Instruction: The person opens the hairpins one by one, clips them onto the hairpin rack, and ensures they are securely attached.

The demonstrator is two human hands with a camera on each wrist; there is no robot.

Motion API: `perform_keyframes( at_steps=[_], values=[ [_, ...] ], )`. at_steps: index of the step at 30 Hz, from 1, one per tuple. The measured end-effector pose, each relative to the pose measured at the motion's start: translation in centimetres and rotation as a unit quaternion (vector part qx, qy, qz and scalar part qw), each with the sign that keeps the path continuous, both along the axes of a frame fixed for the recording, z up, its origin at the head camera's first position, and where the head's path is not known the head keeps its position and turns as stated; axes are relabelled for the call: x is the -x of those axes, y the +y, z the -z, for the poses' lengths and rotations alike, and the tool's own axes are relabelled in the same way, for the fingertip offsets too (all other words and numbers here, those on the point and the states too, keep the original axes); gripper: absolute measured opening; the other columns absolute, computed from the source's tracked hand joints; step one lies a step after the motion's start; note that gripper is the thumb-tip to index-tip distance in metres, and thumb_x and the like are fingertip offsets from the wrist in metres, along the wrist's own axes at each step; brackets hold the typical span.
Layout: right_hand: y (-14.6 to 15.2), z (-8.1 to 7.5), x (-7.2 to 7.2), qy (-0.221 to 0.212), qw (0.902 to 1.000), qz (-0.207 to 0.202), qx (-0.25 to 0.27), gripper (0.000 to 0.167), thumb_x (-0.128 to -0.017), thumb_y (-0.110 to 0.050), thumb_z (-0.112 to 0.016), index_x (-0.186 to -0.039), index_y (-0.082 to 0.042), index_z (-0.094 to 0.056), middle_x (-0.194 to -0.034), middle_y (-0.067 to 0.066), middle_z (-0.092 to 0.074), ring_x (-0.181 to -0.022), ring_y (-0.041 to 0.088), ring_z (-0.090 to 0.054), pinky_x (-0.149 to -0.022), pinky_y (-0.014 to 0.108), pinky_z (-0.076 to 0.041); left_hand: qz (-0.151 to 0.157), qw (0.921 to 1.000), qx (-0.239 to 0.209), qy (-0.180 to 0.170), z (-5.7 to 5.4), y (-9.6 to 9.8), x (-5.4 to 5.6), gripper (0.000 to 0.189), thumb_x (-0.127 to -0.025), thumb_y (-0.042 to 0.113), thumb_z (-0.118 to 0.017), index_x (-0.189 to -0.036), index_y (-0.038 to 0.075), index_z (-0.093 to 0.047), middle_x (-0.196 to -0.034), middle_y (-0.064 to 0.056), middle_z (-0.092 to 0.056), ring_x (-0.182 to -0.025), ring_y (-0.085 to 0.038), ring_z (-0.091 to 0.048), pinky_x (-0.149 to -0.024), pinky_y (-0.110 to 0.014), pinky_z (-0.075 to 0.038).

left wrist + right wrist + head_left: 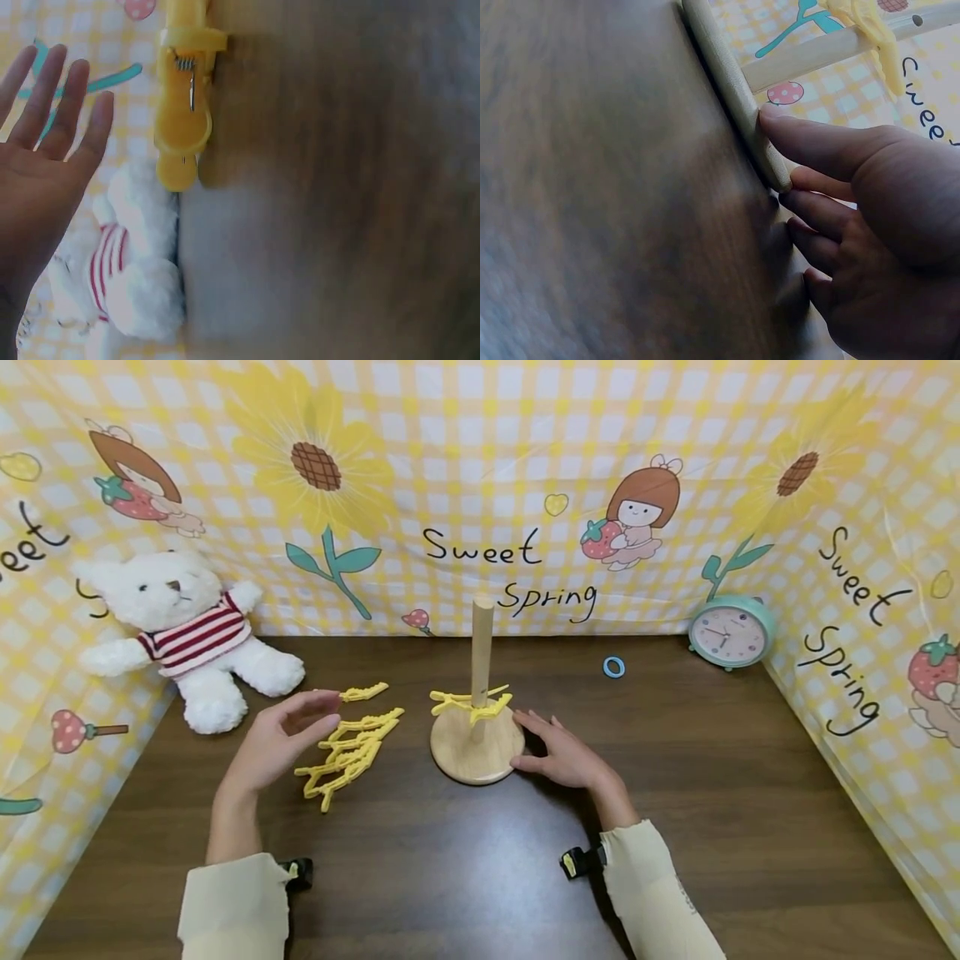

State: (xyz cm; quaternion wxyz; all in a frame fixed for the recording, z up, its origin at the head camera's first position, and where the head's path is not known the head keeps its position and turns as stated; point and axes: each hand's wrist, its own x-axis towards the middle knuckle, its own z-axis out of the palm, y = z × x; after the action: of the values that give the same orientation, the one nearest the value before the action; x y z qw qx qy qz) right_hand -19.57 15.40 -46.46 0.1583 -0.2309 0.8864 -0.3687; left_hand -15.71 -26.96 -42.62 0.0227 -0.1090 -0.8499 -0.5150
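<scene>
Left grip (272, 742), spread, near yellow spring clips (365, 723), left of centre.
Right grip (564, 756), spread, touching base of wooden stand (482, 664), frame centre.

- Left hand (273, 739): raised, fingers extended and slightly spread.
- Right hand (564, 753): held low, fingers nearly straight, thumb apart from them.
- Both forearms (235, 835) point forward.
</scene>
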Motion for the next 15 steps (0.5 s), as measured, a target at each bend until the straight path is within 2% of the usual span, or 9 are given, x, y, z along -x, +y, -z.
perform_keyframes(
  at_steps=[5,9,11,15],
  values=[
    [0.1,0.0,0.1,0.004,1.0,0.0,0.001,0.076,-0.096,-0.03,-0.072,-0.158,-0.008,-0.035,-0.162,0.015,-0.03,-0.153,0.029,-0.018,-0.123,0.051,-0.005,-0.01,0.9999,-0.013,-0.003,0.4,-1.1,-0.4,0.045,-0.102,0.02,-0.064,-0.14,-0.002,-0.056,-0.134,-0.016,-0.062,-0.115,-0.004,-0.059,-0.09,-0.015,-0.049],
    [0.2,-0.1,0.1,0.014,0.9999,-0.005,0.007,0.075,-0.096,-0.029,-0.072,-0.158,-0.007,-0.035,-0.162,0.015,-0.032,-0.153,0.03,-0.019,-0.123,0.051,-0.004,-0.017,0.9989,-0.007,-0.043,0.7,-1.6,-0.5,0.051,-0.101,0.026,-0.067,-0.141,-0.001,-0.054,-0.137,-0.019,-0.059,-0.114,-0.003,-0.058,-0.088,-0.014,-0.048],
    [0.2,-0.1,0.0,0.015,0.9998,-0.009,0.007,0.075,-0.097,-0.029,-0.072,-0.158,-0.006,-0.035,-0.162,0.015,-0.032,-0.152,0.03,-0.019,-0.123,0.05,-0.004,-0.024,0.9978,0.005,-0.062,0.9,-1.9,-0.5,0.053,-0.1,0.03,-0.068,-0.141,-0.001,-0.054,-0.138,-0.02,-0.057,-0.114,-0.007,-0.058,-0.087,-0.014,-0.048],
    [0.1,0.0,0.0,0.012,0.9999,-0.009,0.003,0.075,-0.097,-0.029,-0.072,-0.158,-0.006,-0.035,-0.161,0.015,-0.033,-0.152,0.03,-0.019,-0.123,0.05,-0.004,-0.041,0.9951,0.025,-0.087,1.6,-2.3,-0.2,0.059,-0.098,0.035,-0.07,-0.144,0.0,-0.053,-0.142,-0.022,-0.054,-0.121,-0.023,-0.057,-0.086,-0.014,-0.047]
  ],
)
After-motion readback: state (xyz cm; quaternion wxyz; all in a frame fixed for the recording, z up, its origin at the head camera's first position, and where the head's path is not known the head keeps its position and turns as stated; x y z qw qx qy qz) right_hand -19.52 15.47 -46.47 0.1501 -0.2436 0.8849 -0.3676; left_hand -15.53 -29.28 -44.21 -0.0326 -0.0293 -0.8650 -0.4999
